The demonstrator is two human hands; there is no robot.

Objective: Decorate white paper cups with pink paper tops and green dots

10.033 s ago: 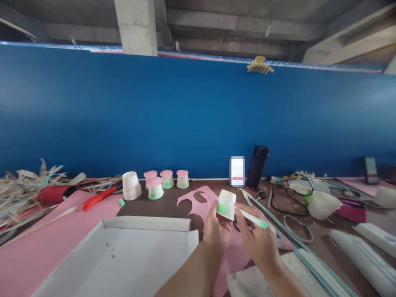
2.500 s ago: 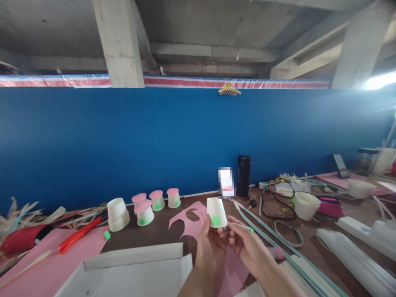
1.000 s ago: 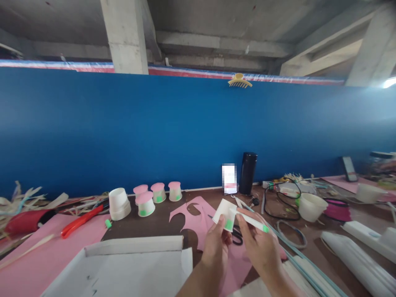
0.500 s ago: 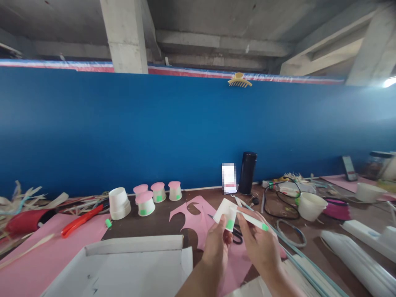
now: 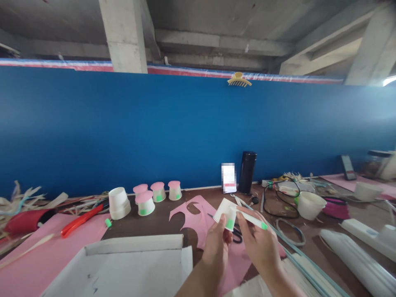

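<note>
My left hand (image 5: 217,244) is closed round a small white paper cup (image 5: 225,212), held upside down and tilted, with a green patch on its side. My right hand (image 5: 259,246) pinches a white marker with a green end (image 5: 252,220), its tip against the cup's side. Both hands hover over a cut pink sheet (image 5: 198,214) on the brown table. Three upturned cups with pink tops and green patches (image 5: 158,192) stand at the back left beside a stack of plain white cups (image 5: 118,203).
An open white cardboard box (image 5: 123,268) lies at the front left. Red-handled scissors (image 5: 81,216) and straw strips lie on the left. A black flask (image 5: 247,172), cables, white bowls (image 5: 309,205), black scissors (image 5: 236,235) and long white tubes (image 5: 355,258) fill the right side. A blue wall stands behind.
Over the last seconds the cup has been lowered and tipped, and the marker brought onto its side. In the last half second the hands have barely moved.
</note>
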